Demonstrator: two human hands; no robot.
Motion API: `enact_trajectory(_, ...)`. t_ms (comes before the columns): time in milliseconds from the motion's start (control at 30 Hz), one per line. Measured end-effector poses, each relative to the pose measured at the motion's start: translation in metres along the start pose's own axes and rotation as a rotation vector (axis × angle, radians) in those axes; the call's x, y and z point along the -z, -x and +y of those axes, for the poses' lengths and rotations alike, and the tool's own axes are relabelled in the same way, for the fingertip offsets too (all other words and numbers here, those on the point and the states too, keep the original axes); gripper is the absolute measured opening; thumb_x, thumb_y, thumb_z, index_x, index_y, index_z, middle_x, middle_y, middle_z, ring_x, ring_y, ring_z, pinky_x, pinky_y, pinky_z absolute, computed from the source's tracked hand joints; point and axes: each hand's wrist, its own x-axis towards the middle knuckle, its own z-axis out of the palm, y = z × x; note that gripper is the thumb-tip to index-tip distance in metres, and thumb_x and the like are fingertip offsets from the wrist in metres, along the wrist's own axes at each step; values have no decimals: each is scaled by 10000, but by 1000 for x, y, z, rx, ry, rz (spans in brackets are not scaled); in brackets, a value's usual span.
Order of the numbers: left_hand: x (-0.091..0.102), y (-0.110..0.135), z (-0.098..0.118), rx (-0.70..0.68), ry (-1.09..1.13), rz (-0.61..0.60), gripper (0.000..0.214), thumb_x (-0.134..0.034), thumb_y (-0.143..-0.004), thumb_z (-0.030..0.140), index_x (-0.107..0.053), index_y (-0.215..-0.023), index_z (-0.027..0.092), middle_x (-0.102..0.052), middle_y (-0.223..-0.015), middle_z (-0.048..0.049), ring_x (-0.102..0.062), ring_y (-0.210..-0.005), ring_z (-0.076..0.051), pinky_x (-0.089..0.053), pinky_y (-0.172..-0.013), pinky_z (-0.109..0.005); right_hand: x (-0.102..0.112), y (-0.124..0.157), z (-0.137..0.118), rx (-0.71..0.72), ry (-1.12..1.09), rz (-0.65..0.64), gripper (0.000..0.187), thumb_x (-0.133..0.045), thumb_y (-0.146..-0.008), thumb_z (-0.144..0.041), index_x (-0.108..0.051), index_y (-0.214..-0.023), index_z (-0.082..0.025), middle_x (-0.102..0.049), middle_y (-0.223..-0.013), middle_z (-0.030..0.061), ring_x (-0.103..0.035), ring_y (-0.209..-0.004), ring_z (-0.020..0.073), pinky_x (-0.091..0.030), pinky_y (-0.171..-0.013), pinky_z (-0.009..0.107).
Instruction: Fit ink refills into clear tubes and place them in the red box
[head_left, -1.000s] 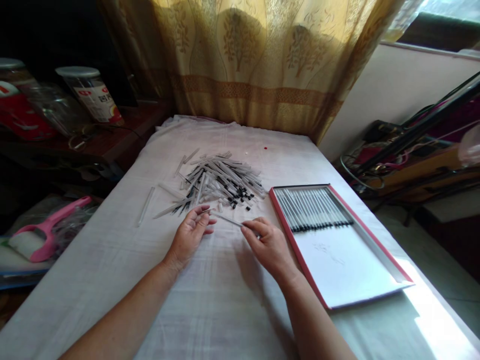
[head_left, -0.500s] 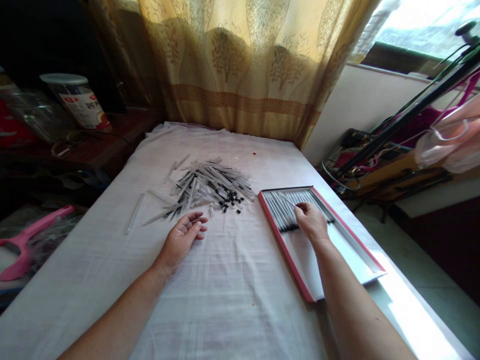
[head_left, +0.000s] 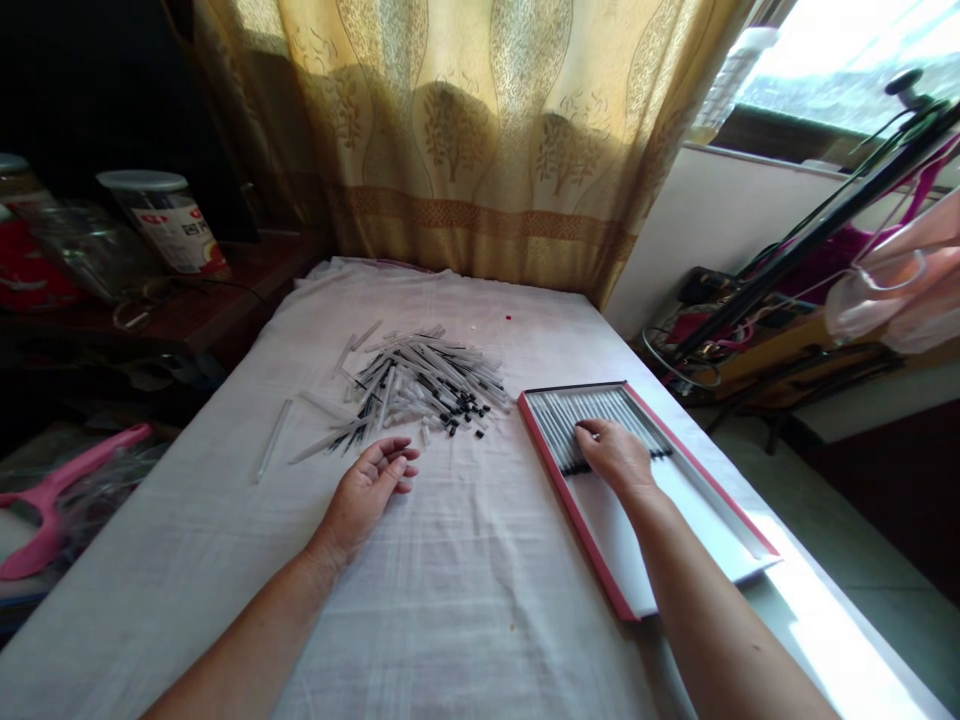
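My right hand (head_left: pixel 615 458) is over a shallow box (head_left: pixel 559 510) with red edges and a white inside. Its fingers are closed and pressed down at a row of pens (head_left: pixel 555 420). These have pale barrels with black ends toward me and lie side by side across the box's far half. The pen under my fingertips is mostly hidden. My left hand (head_left: pixel 370 495) rests palm inward with loosely curled, parted fingers and holds nothing. Just beyond it is a heap of clear pen barrels, black refills and small black caps (head_left: pixel 420 385).
A white cloth (head_left: pixel 450 620) covers the table. One clear tube (head_left: pixel 273 440) lies apart at left, and a small red piece (head_left: pixel 508 317) near the back. Jars (head_left: pixel 169 225) stand on a dark shelf at left; a curtain (head_left: pixel 465 150) hangs behind.
My right hand has lowered and shifted slightly left; the slanted pen it held above the row no longer sticks out from its fingers. My left hand has barely moved. The view has tilted slightly.
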Motion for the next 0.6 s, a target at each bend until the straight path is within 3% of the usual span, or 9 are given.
enact_trajectory(167, 0, 0, 0, -1, 2, -7, 493, -764, -636, 485, -640, -1005, 183, -706, -951, -71, -657, -779, -162, -529, -644, -263, 16, -7, -24, 63, 13, 59, 341, -467, -873, -369, -748, -1035, -263, -709, -1073, 88, -668, -896, 256, -470, -714, 329)
enact_trajectory(300, 1, -1, 0, -1, 9, -6, 484, -764, -636, 482, -644, -998, 185, -712, -954, -73, -661, -772, -162, -529, -642, -264, 20, -17, -63, 224, -44, 63, 321, -476, -876, -354, -755, -1007, -264, -712, -1059, 68, -668, -893, 232, -472, -751, 304)
enact_trajectory(500, 2, -2, -1, 8, 43, -7, 475, -758, -647, 484, -641, -995, 182, -711, -936, -61, -658, -763, -153, -529, -632, -254, 0, -37, -129, 481, -135, 28, 388, -492, -888, -316, -649, -1228, -214, -639, -1257, 86, -599, -1109, 252, -448, -936, 327)
enact_trajectory(600, 2, -2, -4, -29, 38, 25, 437, -730, -686, 482, -639, -986, 178, -709, -899, -56, -656, -737, -152, -527, -613, -252, -9, -52, -157, 520, -156, 20, 470, -487, -905, -362, -550, -1338, -192, -563, -1366, 108, -514, -1228, 280, -402, -1014, 384)
